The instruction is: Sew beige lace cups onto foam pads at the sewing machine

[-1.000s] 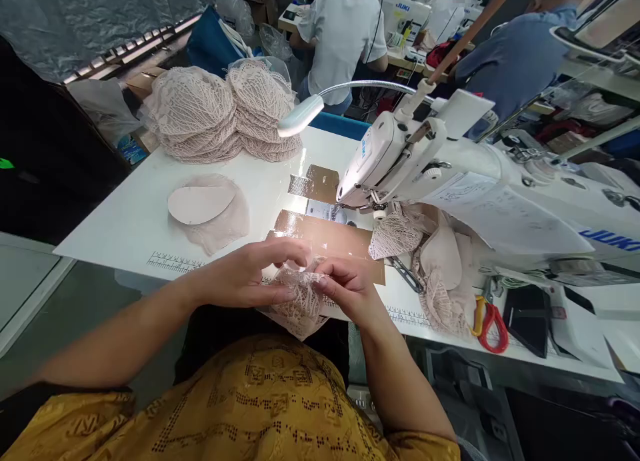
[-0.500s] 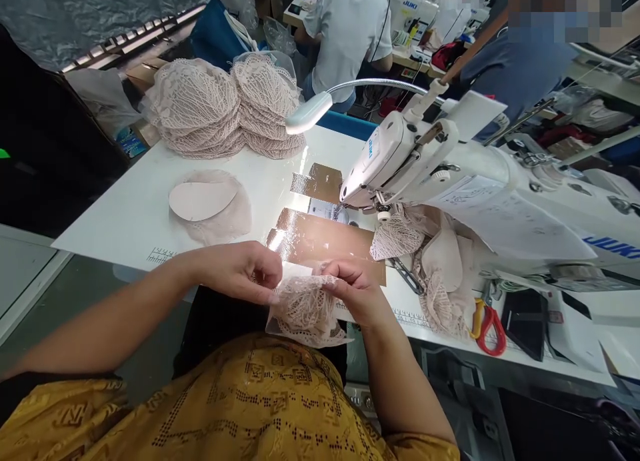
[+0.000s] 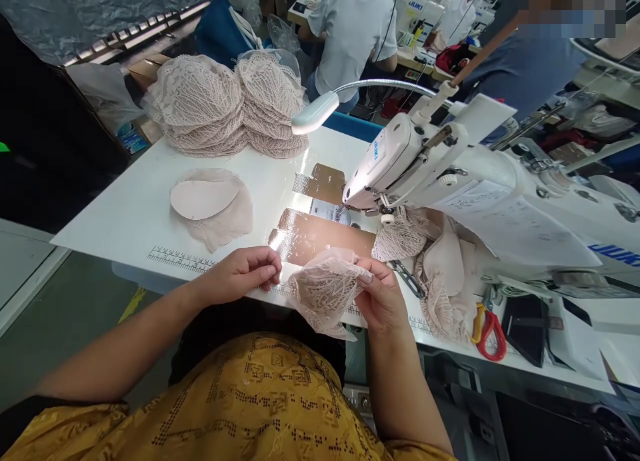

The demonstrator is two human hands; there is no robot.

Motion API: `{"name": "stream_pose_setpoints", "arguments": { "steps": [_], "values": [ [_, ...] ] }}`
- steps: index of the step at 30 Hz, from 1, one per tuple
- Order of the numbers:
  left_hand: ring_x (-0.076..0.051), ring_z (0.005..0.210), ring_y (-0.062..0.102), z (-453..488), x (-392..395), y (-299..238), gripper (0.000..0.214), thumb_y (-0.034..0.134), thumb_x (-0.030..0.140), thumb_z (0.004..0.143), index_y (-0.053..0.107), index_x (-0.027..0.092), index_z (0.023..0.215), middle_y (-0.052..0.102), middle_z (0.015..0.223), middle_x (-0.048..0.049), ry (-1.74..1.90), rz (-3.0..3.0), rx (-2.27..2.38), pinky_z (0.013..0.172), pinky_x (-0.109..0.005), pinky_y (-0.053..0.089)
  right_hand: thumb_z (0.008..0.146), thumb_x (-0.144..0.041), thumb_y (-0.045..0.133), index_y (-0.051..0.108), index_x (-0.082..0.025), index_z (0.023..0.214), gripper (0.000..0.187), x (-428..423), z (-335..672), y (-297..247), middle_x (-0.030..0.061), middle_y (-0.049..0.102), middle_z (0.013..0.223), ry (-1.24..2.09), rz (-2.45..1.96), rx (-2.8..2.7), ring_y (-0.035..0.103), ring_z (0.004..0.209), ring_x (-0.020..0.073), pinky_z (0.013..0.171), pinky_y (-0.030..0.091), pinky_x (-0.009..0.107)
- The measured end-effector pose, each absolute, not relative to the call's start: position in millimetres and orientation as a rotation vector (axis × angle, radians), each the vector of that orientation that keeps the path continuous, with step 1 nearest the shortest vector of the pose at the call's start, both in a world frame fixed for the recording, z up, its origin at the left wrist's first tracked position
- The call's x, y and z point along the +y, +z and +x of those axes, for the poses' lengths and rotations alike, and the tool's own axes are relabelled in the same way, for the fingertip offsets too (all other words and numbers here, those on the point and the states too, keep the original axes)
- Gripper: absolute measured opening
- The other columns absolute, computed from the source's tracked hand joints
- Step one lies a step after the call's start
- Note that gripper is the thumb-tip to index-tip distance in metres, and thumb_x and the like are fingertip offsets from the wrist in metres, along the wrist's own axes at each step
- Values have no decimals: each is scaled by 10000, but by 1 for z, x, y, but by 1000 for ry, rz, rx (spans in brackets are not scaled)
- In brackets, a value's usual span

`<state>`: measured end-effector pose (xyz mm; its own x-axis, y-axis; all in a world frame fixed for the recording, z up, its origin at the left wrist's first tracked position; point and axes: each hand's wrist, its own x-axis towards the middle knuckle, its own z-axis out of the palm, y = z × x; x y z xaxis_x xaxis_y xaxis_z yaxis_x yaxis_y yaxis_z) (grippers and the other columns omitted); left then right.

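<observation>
Head view: bare right hand (image 3: pixel 384 294) pinching the upper right edge of a pale pink lace fabric piece (image 3: pixel 325 288), thumb against fingers.
Left hand (image 3: pixel 253 271): fingers curled, thumb pressed to them, apart from the lace.
Lace position: front edge of the flat white table (image 3: pixel 125 208).
Table left: smooth pale oval pad (image 3: pixel 204 200) on sheer beige fabric (image 3: pixel 235 221).

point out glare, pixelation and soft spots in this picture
Head view: glare whitens the left end of the brown panel near the sewing machine; head view, top right: mosaic blocks hide part of the blue-clad person, whose clothing looks soft; head view: the lace piece in the right hand shows its pattern fairly clearly.
</observation>
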<state>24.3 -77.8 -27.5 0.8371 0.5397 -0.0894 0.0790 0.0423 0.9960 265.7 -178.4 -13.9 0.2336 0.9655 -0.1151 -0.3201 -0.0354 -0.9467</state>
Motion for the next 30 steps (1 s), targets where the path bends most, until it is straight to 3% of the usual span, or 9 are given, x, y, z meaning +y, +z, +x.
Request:
{"name": "stream_pose_setpoints", "arguments": {
  "steps": [3, 7, 11, 18, 22, 24, 27, 30],
  "values": [
    [-184, 912, 618, 31, -86, -26, 305, 635, 323, 855, 599, 170, 1116, 640, 1037, -92, 425, 1597, 526, 725, -271, 526, 604, -438, 835, 652, -207, 584, 296, -179, 265, -16, -13, 561, 594, 1210, -1122, -717, 475, 576, 132, 572, 382, 259],
    [-137, 722, 572, 42, -92, -24, 202, 545, 298, 918, 679, 152, 957, 641, 807, -40, 496, 1828, 588, 663, -244, 460, 633, -438, 829, 636, -204, 570, 310, -179, 262, -14, -15, 568, 607, 1222, -1077, -774, 488, 584, 127, 579, 399, 259],
    [-123, 670, 567, 44, -93, -36, 273, 508, 370, 952, 655, 152, 877, 607, 734, -17, 666, 1340, 642, 640, -230, 479, 630, -438, 832, 649, -214, 578, 294, -181, 266, -17, -18, 585, 592, 1166, -1090, -740, 504, 558, 127, 561, 419, 266],
    [-123, 744, 614, 41, -98, -42, 171, 660, 326, 853, 639, 158, 829, 645, 790, -17, 744, 595, 500, 716, -233, 534, 583, -450, 848, 728, -245, 721, 275, -182, 267, -24, 4, 670, 652, 1059, -1144, -647, 587, 592, 172, 649, 518, 344],
    [-196, 946, 654, 45, -101, -34, 437, 723, 454, 789, 610, 197, 1125, 674, 1069, -70, 533, 598, 366, 792, -302, 561, 600, -491, 829, 715, -234, 674, 291, -181, 260, -20, 24, 675, 683, 1129, -1168, -765, 606, 660, 202, 679, 523, 367],
    [-198, 1008, 645, 49, -102, -31, 558, 783, 388, 744, 576, 183, 1219, 658, 1156, -95, 478, 636, 390, 828, -276, 550, 648, -499, 799, 692, -223, 642, 296, -181, 258, -18, 33, 675, 709, 1196, -1196, -909, 605, 695, 207, 685, 515, 364],
    [-129, 835, 653, 54, -100, -31, 377, 790, 266, 736, 642, 137, 1057, 695, 955, -60, 563, 595, 487, 760, -199, 535, 732, -444, 752, 633, -208, 585, 303, -183, 260, -17, 10, 611, 646, 1255, -1212, -1138, 544, 630, 163, 621, 468, 312],
    [-69, 645, 583, 51, -95, -34, 199, 743, 246, 779, 637, 152, 919, 625, 756, 14, 681, 557, 586, 621, -149, 502, 782, -382, 719, 591, -205, 575, 302, -184, 264, -15, -18, 532, 597, 1226, -1148, -1218, 473, 567, 131, 553, 395, 272]
  ]
}}
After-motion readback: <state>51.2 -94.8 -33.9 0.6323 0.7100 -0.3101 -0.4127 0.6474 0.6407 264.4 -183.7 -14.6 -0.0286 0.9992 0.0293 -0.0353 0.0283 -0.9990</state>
